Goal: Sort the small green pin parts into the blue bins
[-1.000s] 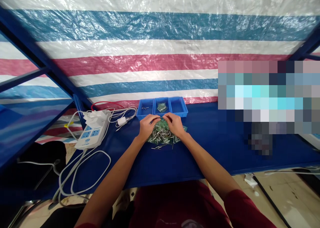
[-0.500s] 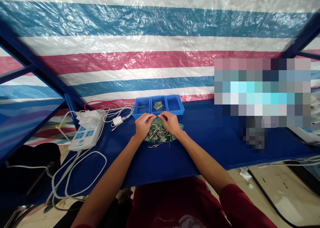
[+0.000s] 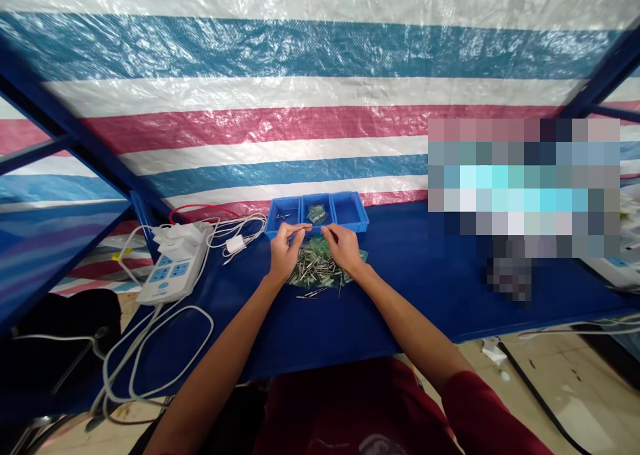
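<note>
A heap of thin metal pins (image 3: pixel 316 266) lies on green plastic (image 3: pixel 363 256) on the blue table. Above its left side is my left hand (image 3: pixel 285 252), with the index finger stretched out and the thumb apart from it; I see nothing held there. My right hand (image 3: pixel 344 247) is over the heap's right side, thumb and finger pressed together. Whatever that pinch holds is too small to make out. Just beyond both hands stands a blue three-part tray (image 3: pixel 350 228). Its left compartment holds a few pins (image 3: pixel 283 216), its middle one a small green packet (image 3: pixel 317 213).
To the left are a white power strip (image 3: pixel 167 278), a plugged-in adapter (image 3: pixel 181 240), a white charger block (image 3: pixel 235 244) and looped cables (image 3: pixel 213 322). Striped sheeting (image 3: pixel 300 122) hangs behind the blue table (image 3: pixel 420 282). A pixelated patch hides the right side.
My hands have parted slightly: the left fingers have spread and the fingertips no longer meet over the heap. The right hand has shifted a little to the right. The view has tipped slightly.
</note>
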The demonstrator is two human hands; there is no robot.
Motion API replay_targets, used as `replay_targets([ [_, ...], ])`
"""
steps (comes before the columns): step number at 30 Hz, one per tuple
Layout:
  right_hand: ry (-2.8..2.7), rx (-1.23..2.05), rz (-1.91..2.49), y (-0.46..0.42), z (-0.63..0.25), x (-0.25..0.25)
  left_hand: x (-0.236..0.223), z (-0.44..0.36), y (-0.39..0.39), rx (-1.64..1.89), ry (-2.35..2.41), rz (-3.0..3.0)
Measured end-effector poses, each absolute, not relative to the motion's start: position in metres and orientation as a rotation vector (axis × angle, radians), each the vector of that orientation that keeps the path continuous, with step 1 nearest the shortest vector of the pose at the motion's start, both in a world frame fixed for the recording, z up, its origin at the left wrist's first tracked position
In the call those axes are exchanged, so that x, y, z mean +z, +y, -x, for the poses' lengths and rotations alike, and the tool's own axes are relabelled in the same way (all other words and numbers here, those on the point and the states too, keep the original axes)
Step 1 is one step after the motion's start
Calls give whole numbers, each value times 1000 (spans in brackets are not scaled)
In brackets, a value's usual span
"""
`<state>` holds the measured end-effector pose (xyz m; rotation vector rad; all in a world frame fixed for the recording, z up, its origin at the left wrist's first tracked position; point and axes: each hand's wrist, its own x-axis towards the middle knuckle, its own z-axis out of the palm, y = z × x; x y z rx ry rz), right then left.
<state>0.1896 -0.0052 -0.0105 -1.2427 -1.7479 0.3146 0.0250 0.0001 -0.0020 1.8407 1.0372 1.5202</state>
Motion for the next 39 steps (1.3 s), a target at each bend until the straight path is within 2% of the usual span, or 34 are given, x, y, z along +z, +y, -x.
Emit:
replay_targets([
  [4, -1730, 300, 1271, -7, -190, -7, 0, -21, -1, 1515, 1214, -2124],
  [10, -1729, 306, 1286, -9, -191, -5, 0, -21, -1, 1537, 1196, -2413],
  [18, -1714, 315, 1272, -8, -192, -6, -2, -6, 18, 2013, 1389, -2199],
  [24, -1725, 288, 1294, -6, -194, -6, -2, 11, 41, 1565, 1672, -2432],
  [32, -1960, 303, 1545, -7, -196, -1, -4, 11, 28, 1327, 1331, -2663],
  [39, -2090, 312, 1592, -9, -190, -2, -10, 4, 25, 1146, 1192, -2744],
])
